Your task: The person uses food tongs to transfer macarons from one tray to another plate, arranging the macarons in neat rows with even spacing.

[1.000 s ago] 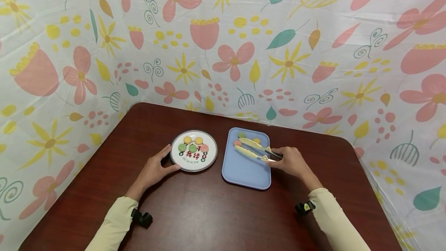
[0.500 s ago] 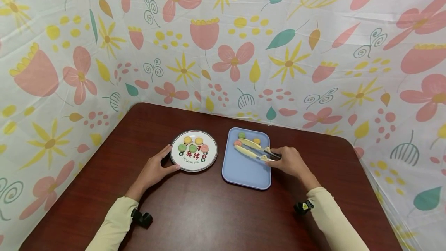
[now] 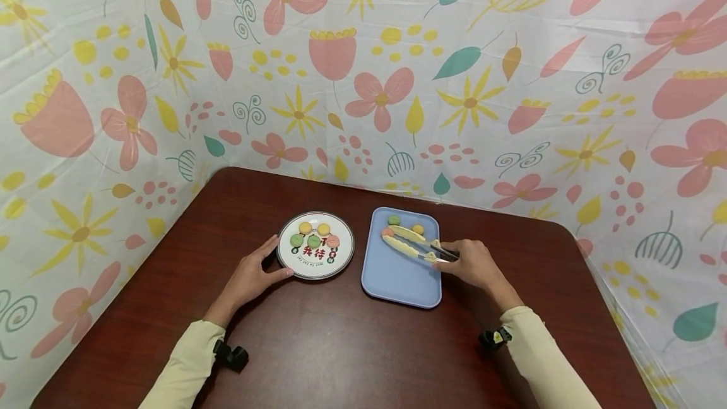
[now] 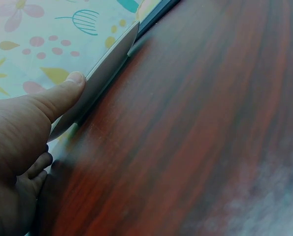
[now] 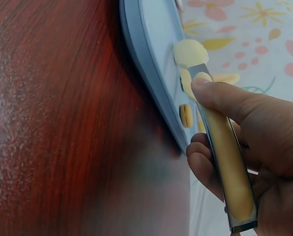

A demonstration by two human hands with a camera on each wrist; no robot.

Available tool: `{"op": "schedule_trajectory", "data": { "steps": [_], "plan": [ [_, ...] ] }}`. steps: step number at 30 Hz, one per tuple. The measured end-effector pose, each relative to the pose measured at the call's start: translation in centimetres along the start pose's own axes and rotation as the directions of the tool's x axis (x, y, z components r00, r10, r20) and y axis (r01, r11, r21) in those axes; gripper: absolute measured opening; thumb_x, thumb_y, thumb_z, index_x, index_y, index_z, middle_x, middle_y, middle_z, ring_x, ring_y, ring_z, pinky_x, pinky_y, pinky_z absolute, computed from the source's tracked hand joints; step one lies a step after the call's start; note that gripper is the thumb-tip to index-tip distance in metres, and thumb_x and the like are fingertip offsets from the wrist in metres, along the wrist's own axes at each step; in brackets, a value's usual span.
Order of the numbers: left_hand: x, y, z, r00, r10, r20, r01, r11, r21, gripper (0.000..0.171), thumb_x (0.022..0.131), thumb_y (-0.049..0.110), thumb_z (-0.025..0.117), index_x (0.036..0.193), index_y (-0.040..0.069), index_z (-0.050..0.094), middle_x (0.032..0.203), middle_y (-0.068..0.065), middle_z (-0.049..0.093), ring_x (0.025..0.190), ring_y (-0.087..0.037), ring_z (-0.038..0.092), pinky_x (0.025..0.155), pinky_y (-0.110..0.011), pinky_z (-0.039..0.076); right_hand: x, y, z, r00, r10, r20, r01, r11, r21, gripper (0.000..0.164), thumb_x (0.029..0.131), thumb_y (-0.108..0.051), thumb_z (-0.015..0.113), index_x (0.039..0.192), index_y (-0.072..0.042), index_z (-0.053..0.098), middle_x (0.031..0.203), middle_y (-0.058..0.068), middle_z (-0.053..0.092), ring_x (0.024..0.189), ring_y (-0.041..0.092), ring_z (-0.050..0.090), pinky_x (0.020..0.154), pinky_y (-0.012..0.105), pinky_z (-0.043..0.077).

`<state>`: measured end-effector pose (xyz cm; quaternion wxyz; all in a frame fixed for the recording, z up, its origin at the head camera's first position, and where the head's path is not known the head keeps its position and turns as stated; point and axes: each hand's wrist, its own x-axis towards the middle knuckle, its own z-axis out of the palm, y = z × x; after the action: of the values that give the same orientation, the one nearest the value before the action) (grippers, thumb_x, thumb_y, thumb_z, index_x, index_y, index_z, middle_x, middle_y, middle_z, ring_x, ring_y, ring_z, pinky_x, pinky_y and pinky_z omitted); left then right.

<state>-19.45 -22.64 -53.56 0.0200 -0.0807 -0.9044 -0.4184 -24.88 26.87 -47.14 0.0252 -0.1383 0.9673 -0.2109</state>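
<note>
Tongs [image 3: 410, 235] extend over the blue tray [image 3: 392, 286], handles gripped in the right hand [image 3: 474, 264]. Pink macaron [image 3: 387, 232] sits at the tips; green macaron [image 3: 394, 220] and yellow macaron [image 3: 418, 230] lie just beyond. Left hand [image 3: 252, 276], fingers extended, touches the plate [image 3: 345, 260] bearing five macarons [image 3: 314, 242].

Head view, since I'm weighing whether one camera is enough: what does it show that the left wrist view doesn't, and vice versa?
Only the head view shows the right hand and the five macarons on the printed face of the plate. Only the left wrist view shows the plate's underside. Both show the left hand at the plate, the dark table and the floral cloth.
</note>
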Motion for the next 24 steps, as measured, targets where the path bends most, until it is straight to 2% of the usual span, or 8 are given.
{"op": "schedule_trajectory", "data": {
  "steps": [5, 14, 21, 24],
  "plan": [
    [0.1, -0.2, 0.1, 1.0, 0.0, -0.002, 0.0, 1.0, 0.009, 0.098, 0.084, 0.052, 0.081, 0.159, 0.007, 0.037, 0.165, -0.011, 0.033, 0.151, -0.033, 0.03, 0.117, -0.056, 0.033, -0.3, -0.4, -0.4, 1.0, -0.006, -0.018, 0.006, 1.0, 0.023, 0.066, 0.08, -0.042, 0.087, 0.131, -0.004, 0.07, 0.115, 0.018, 0.072, 0.083, 0.02, 0.056, 0.064, 0.032, 0.043],
    [0.0, -0.1, 0.0, 1.0, -0.005, 0.009, 0.005, 1.0, 0.016, 0.1, 0.083, 0.056, 0.08, 0.159, 0.007, 0.036, 0.166, -0.011, 0.032, 0.152, -0.035, 0.029, 0.116, -0.057, 0.033, -0.4, -1.9, -1.6, 0.996, -0.066, -0.054, 0.067, 0.997, 0.031, 0.064, 0.08, -0.04, 0.088, 0.13, -0.004, 0.071, 0.101, 0.011, 0.074, 0.07, 0.017, 0.051, 0.054, 0.027, 0.041],
    [0.1, -0.1, -0.1, 1.0, -0.016, 0.019, 0.016, 1.0, 0.003, 0.101, 0.083, 0.058, 0.079, 0.159, 0.008, 0.035, 0.166, -0.009, 0.031, 0.153, -0.032, 0.028, 0.118, -0.055, 0.032, -0.1, -3.6, -2.1, 0.992, -0.118, -0.048, 0.121, 0.992, 0.048, 0.061, 0.081, -0.035, 0.089, 0.13, -0.003, 0.07, 0.092, 0.01, 0.073, 0.068, 0.016, 0.048, 0.054, 0.027, 0.039],
    [0.1, -0.1, -0.1, 1.0, -0.008, 0.017, 0.008, 1.0, 0.01, 0.102, 0.083, 0.058, 0.079, 0.159, 0.008, 0.036, 0.166, -0.01, 0.031, 0.152, -0.033, 0.029, 0.117, -0.056, 0.033, 0.1, -4.5, -2.0, 0.987, -0.154, -0.048, 0.156, 0.986, 0.053, 0.061, 0.079, -0.034, 0.09, 0.128, -0.003, 0.071, 0.085, 0.005, 0.072, 0.066, 0.015, 0.046, 0.053, 0.026, 0.038]
  ]
}}
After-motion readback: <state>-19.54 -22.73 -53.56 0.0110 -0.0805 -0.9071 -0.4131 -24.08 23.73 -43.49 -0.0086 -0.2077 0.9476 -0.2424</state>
